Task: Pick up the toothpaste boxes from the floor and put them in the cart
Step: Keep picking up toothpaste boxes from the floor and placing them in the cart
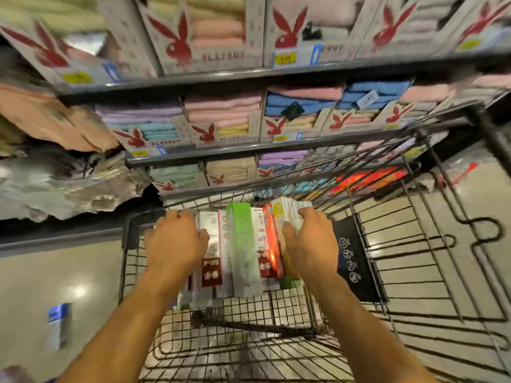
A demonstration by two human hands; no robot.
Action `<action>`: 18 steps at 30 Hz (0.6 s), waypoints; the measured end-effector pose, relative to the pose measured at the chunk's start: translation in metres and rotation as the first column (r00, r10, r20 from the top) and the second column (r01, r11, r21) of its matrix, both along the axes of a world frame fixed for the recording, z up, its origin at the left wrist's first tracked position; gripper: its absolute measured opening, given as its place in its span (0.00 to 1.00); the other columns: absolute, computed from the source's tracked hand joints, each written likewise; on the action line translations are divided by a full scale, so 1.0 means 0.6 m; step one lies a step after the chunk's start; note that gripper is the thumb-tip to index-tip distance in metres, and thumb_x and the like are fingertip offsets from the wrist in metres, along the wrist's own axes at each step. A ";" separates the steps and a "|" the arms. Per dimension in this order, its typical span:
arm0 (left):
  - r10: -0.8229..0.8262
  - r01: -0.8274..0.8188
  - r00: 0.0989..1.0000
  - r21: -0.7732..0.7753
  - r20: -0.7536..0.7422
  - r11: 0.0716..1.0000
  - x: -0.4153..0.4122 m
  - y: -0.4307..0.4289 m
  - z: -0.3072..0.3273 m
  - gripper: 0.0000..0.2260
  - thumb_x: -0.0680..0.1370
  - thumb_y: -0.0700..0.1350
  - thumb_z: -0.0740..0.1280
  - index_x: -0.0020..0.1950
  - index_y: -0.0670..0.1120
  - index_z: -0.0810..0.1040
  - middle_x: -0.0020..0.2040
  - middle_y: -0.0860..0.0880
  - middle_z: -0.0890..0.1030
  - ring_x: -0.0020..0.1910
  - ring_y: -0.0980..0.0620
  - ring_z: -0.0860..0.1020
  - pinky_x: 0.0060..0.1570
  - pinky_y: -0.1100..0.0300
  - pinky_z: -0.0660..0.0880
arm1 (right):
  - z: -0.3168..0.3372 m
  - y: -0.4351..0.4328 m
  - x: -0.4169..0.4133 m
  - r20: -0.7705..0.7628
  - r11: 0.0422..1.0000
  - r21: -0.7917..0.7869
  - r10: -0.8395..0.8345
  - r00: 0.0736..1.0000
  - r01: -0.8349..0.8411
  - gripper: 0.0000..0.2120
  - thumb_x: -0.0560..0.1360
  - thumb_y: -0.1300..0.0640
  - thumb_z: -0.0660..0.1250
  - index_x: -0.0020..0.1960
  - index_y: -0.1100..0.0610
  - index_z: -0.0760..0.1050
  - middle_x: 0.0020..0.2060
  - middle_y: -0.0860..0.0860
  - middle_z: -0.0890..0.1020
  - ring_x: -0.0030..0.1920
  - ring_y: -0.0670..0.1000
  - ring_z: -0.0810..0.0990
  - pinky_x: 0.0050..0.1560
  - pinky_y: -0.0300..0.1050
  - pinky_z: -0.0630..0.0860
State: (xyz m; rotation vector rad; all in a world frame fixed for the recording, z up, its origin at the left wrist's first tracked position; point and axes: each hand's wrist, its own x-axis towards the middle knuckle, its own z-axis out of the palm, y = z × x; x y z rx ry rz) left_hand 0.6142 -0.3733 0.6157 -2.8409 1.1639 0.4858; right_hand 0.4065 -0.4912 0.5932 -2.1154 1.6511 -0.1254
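1. I am clamping a row of toothpaste boxes (243,250) between my two hands. My left hand (177,241) is curling over the row's left end, and my right hand (309,241) is wrapping its fingers and thumb round the outermost boxes on the right.
2. I am pressing inward from both ends because the boxes are loose and lying side by side. In my judgement, only this squeeze is keeping the middle ones, including the green box (242,244), from dropping out.
3. I am holding the row flat, with the boxes' long sides running away from me, so that it can go down as one block.
4. I am positioning the row over the near end of the cart (414,244), inside its wire walls and just beside the black panel (356,261) on my right. I cannot tell whether the lowest boxes are touching the wire.
5. I am judging the step in hand to be the set-down. The next move calls for lowering the row before the squeeze is relaxed, or the boxes may scatter.
6. A blue box (56,324) is lying on the floor (33,272), well apart from the cart on my left. It is blurred, but I am taking it for a toothpaste box not yet collected.
7. Shelves (224,111) of folded towels are standing beyond the cart.
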 end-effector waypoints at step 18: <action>0.079 -0.038 0.957 -0.150 0.280 0.988 0.035 0.175 0.591 0.23 0.78 0.63 0.61 0.64 0.48 0.71 0.60 0.44 0.76 0.60 0.42 0.75 0.58 0.46 0.72 | 0.633 0.049 0.136 -0.230 0.716 -0.306 0.584 0.779 -0.627 0.28 0.76 0.33 0.63 0.69 0.47 0.71 0.66 0.52 0.77 0.69 0.59 0.72 0.74 0.69 0.56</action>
